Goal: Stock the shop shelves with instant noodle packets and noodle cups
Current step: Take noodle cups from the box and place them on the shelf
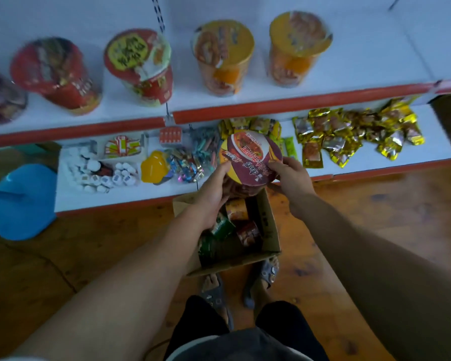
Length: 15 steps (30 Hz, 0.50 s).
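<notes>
here, left hand (pixel 214 190) and right hand (pixel 292 178) both grip a maroon noodle cup (pixel 250 157) above the cardboard box (pixel 268 225) on the wooden floor (pixel 375 209). white, red-edged shelves (pixel 297 101) stand ahead, the upper bearing perhaps five blurred cups (pixel 224 58).

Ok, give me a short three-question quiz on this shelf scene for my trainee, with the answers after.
1. How many orange cups stand on the upper shelf?
2. True or false: the left grip and the right grip both hold the dark-lidded cup.
3. The cardboard box stands: A on the upper shelf, B on the lower shelf, C on the floor.
Key: 1 two; 2 true; 3 C.
</notes>
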Available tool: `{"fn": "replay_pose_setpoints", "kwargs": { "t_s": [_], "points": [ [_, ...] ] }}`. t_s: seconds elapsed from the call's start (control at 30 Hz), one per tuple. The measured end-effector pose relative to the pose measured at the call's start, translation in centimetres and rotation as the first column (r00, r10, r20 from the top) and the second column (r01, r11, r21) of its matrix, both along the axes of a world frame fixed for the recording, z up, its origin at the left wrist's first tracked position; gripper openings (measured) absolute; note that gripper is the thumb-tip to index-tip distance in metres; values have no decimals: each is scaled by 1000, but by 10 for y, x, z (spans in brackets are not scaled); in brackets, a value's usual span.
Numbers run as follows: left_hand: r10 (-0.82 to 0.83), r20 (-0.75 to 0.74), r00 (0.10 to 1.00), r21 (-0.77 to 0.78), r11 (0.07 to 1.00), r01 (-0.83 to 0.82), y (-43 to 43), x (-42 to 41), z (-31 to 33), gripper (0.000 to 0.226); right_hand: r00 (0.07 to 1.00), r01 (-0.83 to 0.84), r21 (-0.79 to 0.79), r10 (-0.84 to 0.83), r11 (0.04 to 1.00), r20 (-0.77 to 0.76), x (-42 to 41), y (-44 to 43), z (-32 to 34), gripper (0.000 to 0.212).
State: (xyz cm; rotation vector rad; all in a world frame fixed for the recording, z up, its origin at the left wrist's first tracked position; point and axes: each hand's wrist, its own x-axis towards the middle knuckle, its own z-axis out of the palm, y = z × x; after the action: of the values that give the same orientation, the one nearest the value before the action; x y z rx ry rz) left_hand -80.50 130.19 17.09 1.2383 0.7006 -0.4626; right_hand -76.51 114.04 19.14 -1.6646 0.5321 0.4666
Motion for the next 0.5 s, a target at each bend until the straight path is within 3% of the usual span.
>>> {"fn": "replay_pose_setpoints", "kwargs": {
  "t_s": [0.27, 0.5],
  "points": [
    [-23, 200, 980, -6, 1000, 25, -38, 17, 82, 11, 982, 132, -3, -130, 991, 139, 4, -33, 88, 29],
    [-78, 299, 951, 64, 996, 62, -106, 64, 111, 26, 957, 189, -29, -177, 982, 229, 43, -102, 119, 14]
  ]
}}
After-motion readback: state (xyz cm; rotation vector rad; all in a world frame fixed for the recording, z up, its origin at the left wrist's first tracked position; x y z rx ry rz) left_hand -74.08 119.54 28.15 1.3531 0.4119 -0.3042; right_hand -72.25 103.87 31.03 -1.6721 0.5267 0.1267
